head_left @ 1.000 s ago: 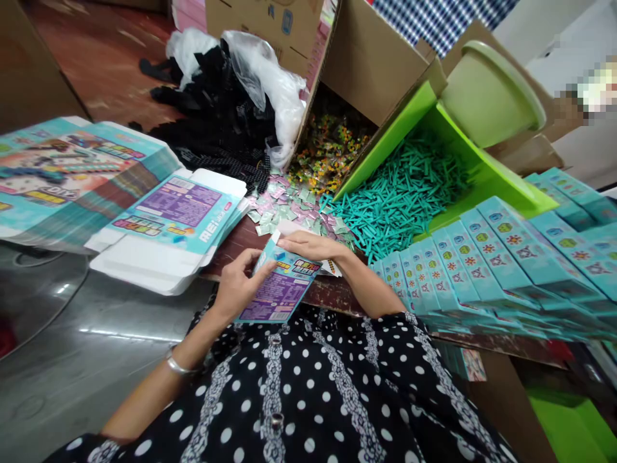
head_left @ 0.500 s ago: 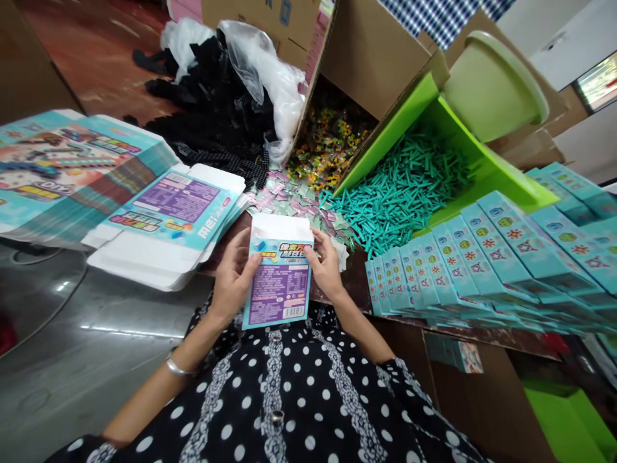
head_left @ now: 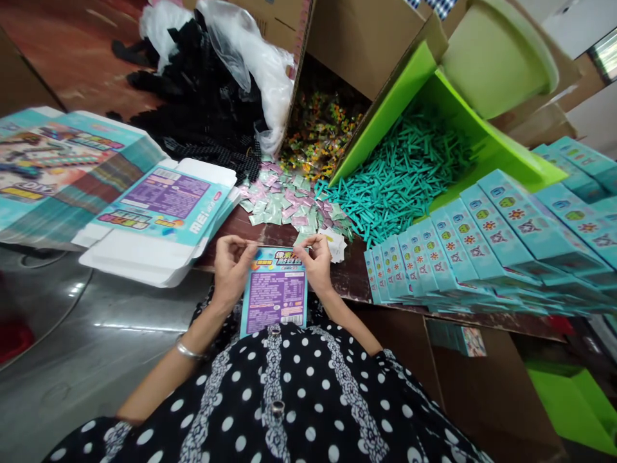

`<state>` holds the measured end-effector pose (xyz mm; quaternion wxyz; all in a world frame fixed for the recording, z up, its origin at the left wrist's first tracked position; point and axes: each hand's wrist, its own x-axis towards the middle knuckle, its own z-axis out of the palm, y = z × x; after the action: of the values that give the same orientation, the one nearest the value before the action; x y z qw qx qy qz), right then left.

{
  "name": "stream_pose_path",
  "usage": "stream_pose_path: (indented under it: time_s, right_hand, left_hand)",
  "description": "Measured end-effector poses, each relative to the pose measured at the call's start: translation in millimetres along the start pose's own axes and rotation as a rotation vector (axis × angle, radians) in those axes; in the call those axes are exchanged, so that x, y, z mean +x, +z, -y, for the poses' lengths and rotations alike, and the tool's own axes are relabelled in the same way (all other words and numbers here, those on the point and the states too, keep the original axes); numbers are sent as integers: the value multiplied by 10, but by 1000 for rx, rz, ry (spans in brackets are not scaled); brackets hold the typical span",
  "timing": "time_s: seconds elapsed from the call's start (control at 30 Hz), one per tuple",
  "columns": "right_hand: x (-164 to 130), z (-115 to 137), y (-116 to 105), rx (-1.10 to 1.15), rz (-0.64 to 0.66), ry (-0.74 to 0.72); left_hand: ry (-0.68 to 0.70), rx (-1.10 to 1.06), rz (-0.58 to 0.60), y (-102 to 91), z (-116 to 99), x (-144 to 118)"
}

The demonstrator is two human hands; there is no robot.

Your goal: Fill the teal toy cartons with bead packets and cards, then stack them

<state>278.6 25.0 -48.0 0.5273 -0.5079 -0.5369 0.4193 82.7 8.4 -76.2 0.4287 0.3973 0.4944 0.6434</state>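
head view: nearest, the left hand (head_left: 230, 267) and right hand (head_left: 318, 263) pinch the top corners of a small teal and purple printed carton (head_left: 274, 292), held upright at the near table edge. just left lies a stack of flat unfolded cartons (head_left: 159, 218). right, rows of closed teal boxes (head_left: 482, 251). farther, pale sachets (head_left: 284, 202), then turquoise sticks (head_left: 405, 180) spilling from a green bin (head_left: 486, 151).

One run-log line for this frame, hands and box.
left hand: pinches carton top | right hand: pinches carton top | small carton: upright at lap | flat cartons: stacked left
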Motion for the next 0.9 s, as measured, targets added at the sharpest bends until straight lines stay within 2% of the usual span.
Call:
stream_pose_path:
  time_s: [0.1,0.23,0.3,0.37,0.47,0.53,0.6,0.67,0.8,0.9]
  right_hand:
    - [100,65,-52,12,159,34]
    - [272,243,-180,5,433,79]
    - [346,340,-244,-62,615,96]
    - [400,409,-289,-134,744,93]
    - [450,456,-312,-195,769,56]
    - [467,468,-311,-204,753,42]
    - [457,474,-315,-216,764,48]
    - [405,467,-329,-229,784,47]
    - [177,374,-369,-296,746,-69]
    - [23,311,-413,-334,727,-133]
  left_hand:
    - [-59,46,113,-73,-117,67]
    - [-149,190,393,-226,-365,239]
    - [-137,228,516,-262,-457,294]
    - [-94,272,552,-254,-502,299]
    - [-56,299,427,-187,-514,239]
    - [-69,280,313,-144,-518,194]
    - [-96,258,256,-134,-526,170]
    - [-115,230,290,-169,-520,158]
    - [-116,119,473,-302,-404,68]
    - [-170,45,488,-347,-283,-77]
